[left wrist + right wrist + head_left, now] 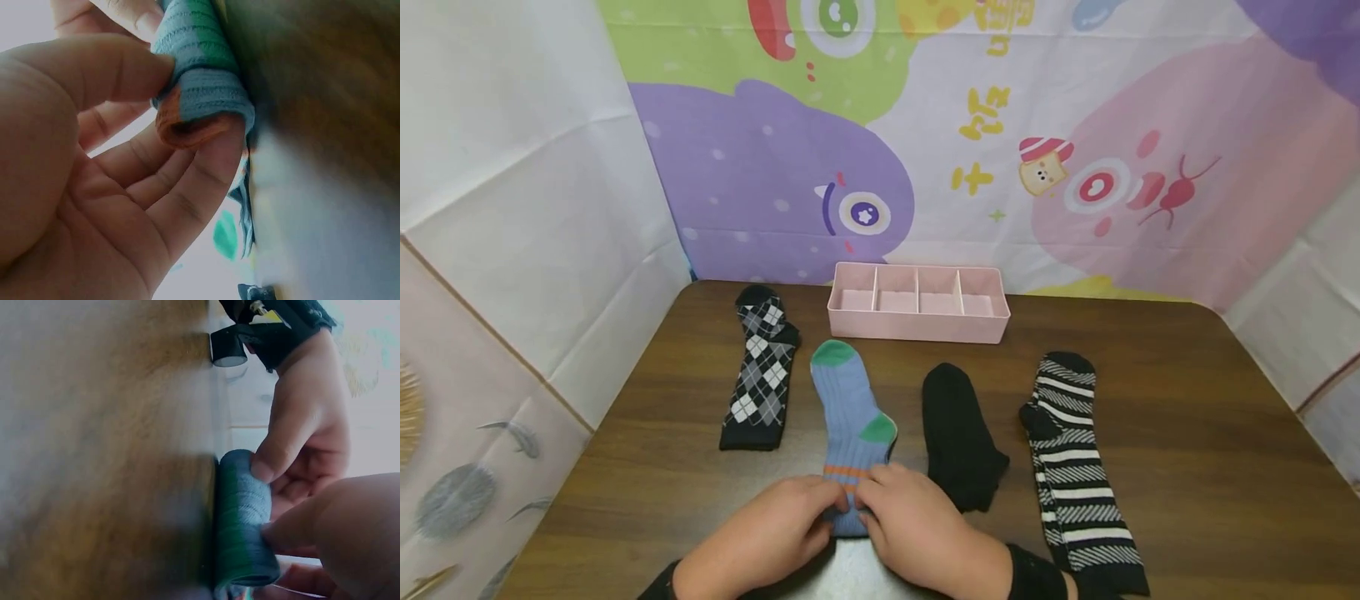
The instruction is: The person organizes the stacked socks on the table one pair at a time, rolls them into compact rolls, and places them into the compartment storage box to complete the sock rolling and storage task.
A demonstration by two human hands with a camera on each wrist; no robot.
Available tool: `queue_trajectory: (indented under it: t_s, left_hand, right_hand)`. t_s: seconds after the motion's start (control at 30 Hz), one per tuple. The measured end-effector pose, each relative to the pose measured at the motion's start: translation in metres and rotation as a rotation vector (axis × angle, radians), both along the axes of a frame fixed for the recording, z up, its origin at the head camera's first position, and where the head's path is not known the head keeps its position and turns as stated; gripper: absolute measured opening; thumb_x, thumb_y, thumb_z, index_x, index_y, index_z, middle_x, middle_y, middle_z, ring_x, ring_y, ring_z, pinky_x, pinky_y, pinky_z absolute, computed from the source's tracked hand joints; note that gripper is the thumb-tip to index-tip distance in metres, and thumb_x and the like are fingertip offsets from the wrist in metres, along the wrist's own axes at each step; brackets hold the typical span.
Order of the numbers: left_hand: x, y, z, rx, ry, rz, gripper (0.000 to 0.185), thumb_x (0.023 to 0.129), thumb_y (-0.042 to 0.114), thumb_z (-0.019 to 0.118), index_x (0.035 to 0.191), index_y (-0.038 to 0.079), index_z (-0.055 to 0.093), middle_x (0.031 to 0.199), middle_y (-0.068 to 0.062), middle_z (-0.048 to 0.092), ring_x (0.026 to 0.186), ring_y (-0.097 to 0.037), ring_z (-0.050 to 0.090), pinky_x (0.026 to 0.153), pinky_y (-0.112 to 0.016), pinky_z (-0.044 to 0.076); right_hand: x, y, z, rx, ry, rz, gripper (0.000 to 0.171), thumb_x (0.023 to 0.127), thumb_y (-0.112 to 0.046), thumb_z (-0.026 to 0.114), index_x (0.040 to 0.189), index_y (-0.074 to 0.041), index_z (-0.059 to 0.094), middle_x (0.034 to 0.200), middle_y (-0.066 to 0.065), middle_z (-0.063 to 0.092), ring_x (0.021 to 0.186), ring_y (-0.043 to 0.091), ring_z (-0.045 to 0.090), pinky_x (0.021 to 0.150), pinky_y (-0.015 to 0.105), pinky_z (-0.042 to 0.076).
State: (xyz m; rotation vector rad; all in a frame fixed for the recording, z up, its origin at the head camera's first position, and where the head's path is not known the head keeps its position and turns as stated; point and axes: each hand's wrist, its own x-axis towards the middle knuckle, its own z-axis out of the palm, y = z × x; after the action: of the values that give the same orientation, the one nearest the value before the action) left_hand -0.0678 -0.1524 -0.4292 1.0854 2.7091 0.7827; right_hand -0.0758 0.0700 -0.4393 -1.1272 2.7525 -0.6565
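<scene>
A blue sock [846, 400] with green toe and heel and orange stripes lies on the table, toe pointing away. My left hand [782, 525] and right hand [917, 525] pinch its near end from either side, thumbs facing each other. In the left wrist view, the thumb lies on a rolled part of the sock [203, 97] with fingers curled beneath it, the orange showing at the roll's end. The right wrist view shows both hands on the rolled sock [244, 512], close against the table surface.
A black-grey argyle sock [760, 375] lies left of the blue one. To the right lie a plain black sock [958, 433] and a black-and-white striped sock [1078, 467]. A pink box [917, 325] with several compartments stands at the table's [1210, 433] back edge, before a cartoon-print cloth.
</scene>
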Motion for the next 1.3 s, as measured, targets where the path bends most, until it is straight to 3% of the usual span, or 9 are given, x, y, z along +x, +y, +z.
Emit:
queue_trajectory:
  t_s: [0.13, 0.3, 0.43, 0.6, 0.87, 1.1, 1.17, 1.3]
  left_hand:
    - [0.001, 0.002, -0.001, -0.002, 0.019, -0.016, 0.017, 0.091, 0.002, 0.07, 0.097, 0.017, 0.067, 0.1, 0.009, 0.062, 0.089, -0.005, 0.061, 0.078, -0.028, 0.054]
    - [0.002, 0.003, -0.001, -0.016, -0.029, -0.032, 0.017, 0.093, 0.001, 0.069, 0.098, 0.017, 0.067, 0.103, 0.009, 0.059, 0.093, -0.003, 0.059, 0.08, -0.025, 0.053]
    - [0.002, 0.002, -0.002, -0.008, -0.052, -0.019, 0.018, 0.094, 0.001, 0.068, 0.102, 0.016, 0.067, 0.104, 0.008, 0.062, 0.097, -0.005, 0.061, 0.083, -0.028, 0.054]
    - [0.002, 0.003, -0.002, 0.001, -0.027, -0.02, 0.019, 0.092, 0.0, 0.068, 0.101, 0.017, 0.066, 0.101, 0.01, 0.061, 0.094, -0.004, 0.06, 0.082, -0.029, 0.053]
    - [0.002, 0.004, 0.0, -0.065, -0.015, 0.007, 0.011, 0.088, 0.014, 0.076, 0.094, 0.02, 0.068, 0.096, 0.014, 0.056, 0.088, -0.004, 0.055, 0.078, -0.029, 0.052]
    - [0.0, 0.004, 0.002, -0.089, -0.073, 0.017, 0.016, 0.088, 0.019, 0.079, 0.101, 0.02, 0.07, 0.099, 0.015, 0.061, 0.092, -0.003, 0.057, 0.083, -0.033, 0.053]
    - [0.0, 0.004, 0.001, -0.075, -0.072, 0.021, 0.017, 0.088, 0.019, 0.079, 0.102, 0.021, 0.069, 0.099, 0.016, 0.062, 0.092, -0.003, 0.059, 0.083, -0.034, 0.054]
    - [0.001, 0.003, 0.0, -0.045, -0.066, 0.021, 0.019, 0.089, 0.016, 0.078, 0.102, 0.024, 0.066, 0.099, 0.017, 0.062, 0.092, -0.002, 0.06, 0.084, -0.034, 0.054]
  right_hand:
    - [0.005, 0.0, 0.004, 0.038, 0.219, 0.047, 0.01, 0.096, -0.016, 0.071, 0.087, -0.02, 0.072, 0.084, -0.011, 0.054, 0.078, 0.008, 0.052, 0.068, 0.024, 0.043]
    - [0.007, 0.001, 0.007, 0.064, 0.308, 0.122, 0.017, 0.09, -0.017, 0.075, 0.075, -0.022, 0.071, 0.075, -0.012, 0.054, 0.068, 0.006, 0.052, 0.062, 0.022, 0.039]
    - [0.007, 0.002, 0.01, 0.127, 0.291, 0.162, 0.02, 0.088, -0.029, 0.08, 0.071, -0.025, 0.069, 0.072, -0.014, 0.048, 0.063, 0.004, 0.042, 0.059, 0.02, 0.032]
    - [0.007, 0.002, 0.012, 0.204, 0.265, 0.175, 0.014, 0.088, -0.029, 0.081, 0.08, -0.024, 0.071, 0.08, -0.013, 0.055, 0.07, 0.005, 0.048, 0.063, 0.021, 0.038]
    - [0.006, 0.001, 0.008, 0.158, 0.235, 0.169, 0.006, 0.094, -0.022, 0.071, 0.093, -0.019, 0.076, 0.086, -0.012, 0.062, 0.072, 0.006, 0.051, 0.064, 0.022, 0.042]
    - [0.004, 0.002, 0.006, 0.121, 0.127, 0.147, 0.025, 0.099, -0.021, 0.064, 0.121, -0.013, 0.074, 0.11, -0.008, 0.07, 0.09, 0.007, 0.062, 0.08, 0.025, 0.051]
    - [0.004, 0.001, 0.006, 0.105, 0.106, 0.13, 0.023, 0.1, -0.019, 0.064, 0.12, -0.014, 0.071, 0.106, -0.007, 0.07, 0.089, 0.008, 0.062, 0.079, 0.026, 0.051]
    - [0.004, 0.001, 0.006, 0.075, 0.052, 0.098, 0.007, 0.099, -0.018, 0.065, 0.105, -0.018, 0.063, 0.088, -0.01, 0.063, 0.081, 0.006, 0.058, 0.072, 0.026, 0.049]
